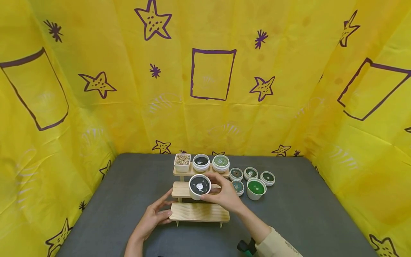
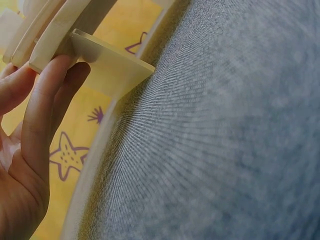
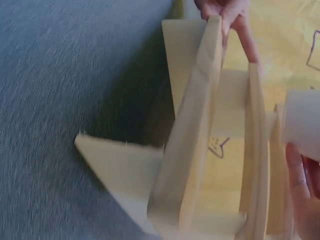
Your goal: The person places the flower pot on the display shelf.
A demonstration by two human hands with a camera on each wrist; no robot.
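Note:
My right hand [image 1: 226, 194] pinches a white round cup [image 1: 196, 195] with a dark filling and a pale patch on top. It holds the cup above the middle step of a three-step wooden stand [image 1: 199, 212]. In the right wrist view, the fingers [image 3: 297, 175] press the side of the white cup [image 3: 302, 120]. At the stand's left end, my left hand [image 1: 152, 217] grips the step ends between thumb and fingers; the left wrist view shows its fingers [image 2: 42, 110] under a step. The lowest step is bare; the cup partly hides the middle one.
On the top step stand a square white cup [image 1: 182, 167] of beige bits, a dark-filled cup [image 1: 201, 167] and a light green one [image 1: 221, 167]. Right of the stand, several small round cups surround a taller green-filled cup [image 1: 256, 194]. Yellow cloth [image 1: 208, 121] walls the grey table [image 1: 289, 221].

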